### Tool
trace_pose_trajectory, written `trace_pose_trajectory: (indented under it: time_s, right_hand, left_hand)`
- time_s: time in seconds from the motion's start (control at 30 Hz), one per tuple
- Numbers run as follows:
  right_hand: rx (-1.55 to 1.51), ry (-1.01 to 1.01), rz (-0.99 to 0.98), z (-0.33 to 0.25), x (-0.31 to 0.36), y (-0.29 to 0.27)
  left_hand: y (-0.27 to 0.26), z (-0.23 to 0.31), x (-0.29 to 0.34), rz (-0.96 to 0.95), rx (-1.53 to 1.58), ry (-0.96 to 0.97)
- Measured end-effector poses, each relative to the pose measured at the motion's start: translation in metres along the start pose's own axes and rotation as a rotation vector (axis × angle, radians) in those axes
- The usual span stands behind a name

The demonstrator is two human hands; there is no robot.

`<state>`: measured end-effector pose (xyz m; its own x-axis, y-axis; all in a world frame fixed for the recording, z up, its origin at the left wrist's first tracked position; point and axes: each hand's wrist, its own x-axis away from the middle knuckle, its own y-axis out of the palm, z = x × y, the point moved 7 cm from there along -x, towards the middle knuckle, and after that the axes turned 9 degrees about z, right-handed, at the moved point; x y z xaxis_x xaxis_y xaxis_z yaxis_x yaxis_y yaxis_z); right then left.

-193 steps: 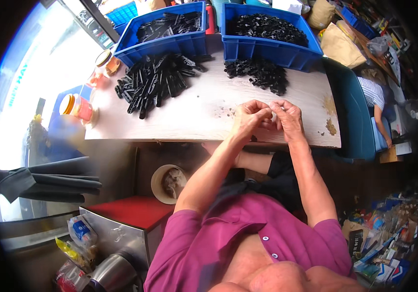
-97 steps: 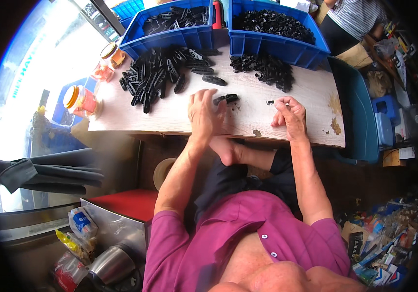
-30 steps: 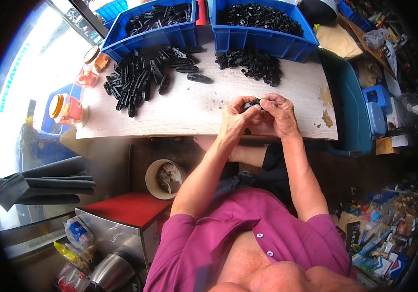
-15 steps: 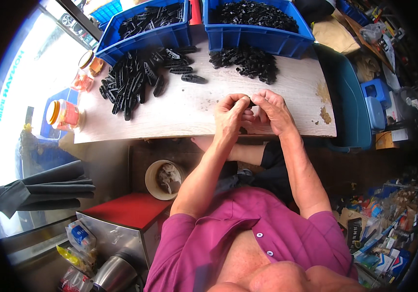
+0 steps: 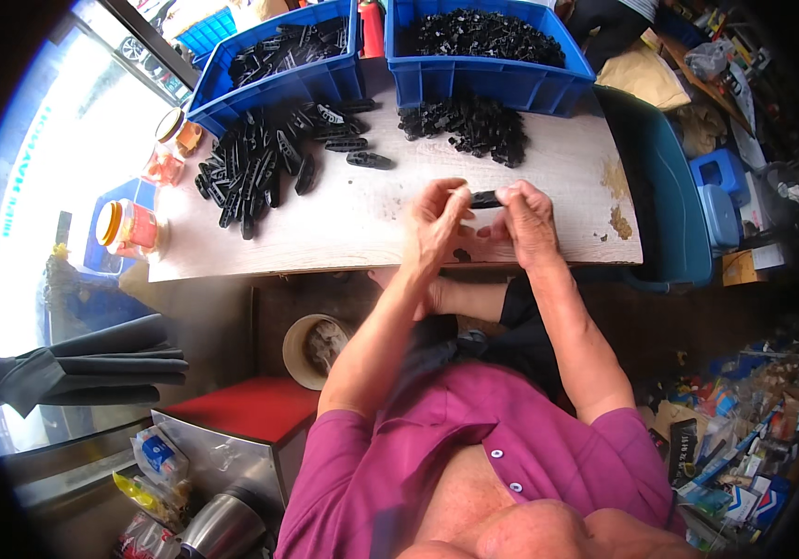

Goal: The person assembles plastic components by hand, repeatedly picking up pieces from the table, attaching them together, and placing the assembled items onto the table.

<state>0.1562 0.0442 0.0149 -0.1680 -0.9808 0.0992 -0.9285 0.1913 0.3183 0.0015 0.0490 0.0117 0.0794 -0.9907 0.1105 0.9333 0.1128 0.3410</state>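
Observation:
A black elongated plastic part (image 5: 485, 199) is held level just above the near side of the table, between my two hands. My left hand (image 5: 432, 216) pinches its left end with thumb and fingers. On its right end, my right hand (image 5: 532, 224) is closed, covering that tip. Farther left on the table lies a heap of long black plastic parts (image 5: 252, 168), with a single long part (image 5: 370, 161) at its right edge. Straight beyond my hands is a heap of small black pieces (image 5: 481, 132); their exact shape is too small to tell.
Two blue bins stand along the far edge: the left bin (image 5: 278, 88) holds long parts, the right bin (image 5: 493, 84) small pieces. Lidded jars (image 5: 129, 228) line the table's left side. A teal tub (image 5: 674, 214) stands right; a pail (image 5: 297, 354) sits below. Another person (image 5: 604, 28) is beyond.
My hands have drawn slightly apart, and the black part between them now shows lengthwise where it was mostly hidden. The view has shifted a little.

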Motion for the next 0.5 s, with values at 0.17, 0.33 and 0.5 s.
trace_pose_trajectory:
  time_s: [0.17,0.33,0.5]
  right_hand:
    - [-0.160,0.058,0.340,-0.012,-0.007,-0.043]
    - [-0.134,0.067,0.746,-0.044,-0.025,-0.116]
    - [-0.138,0.017,0.889,-0.061,-0.029,-0.177]
  left_hand:
    - [-0.020,0.056,-0.058,0.290,-0.859,0.741]
    - [-0.019,0.043,-0.101,0.292,-1.385,0.783]
    - [-0.015,0.040,-0.085,0.332,-1.365,0.912]
